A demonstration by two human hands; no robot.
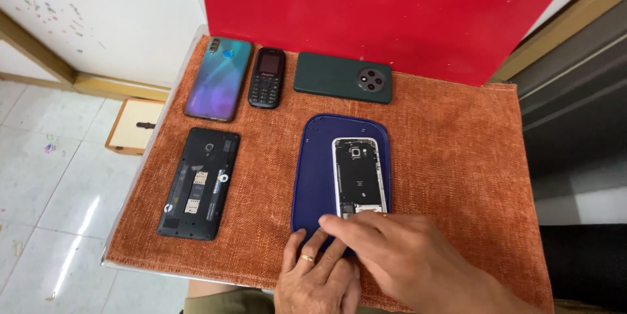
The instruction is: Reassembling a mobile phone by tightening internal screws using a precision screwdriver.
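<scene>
Orange woven cloth covers the small table before a red board. Both hands rest at its near edge on a dark blue mat. Left hand, ring on one finger, lies open and flat on the mat. Right hand crosses above it, fingertips touching the bottom end of an opened smartphone lying backless on the mat, gripping nothing.

Rough orange woven cloth; matt blue mat; glossy iridescent phone back; matt green case.
</scene>
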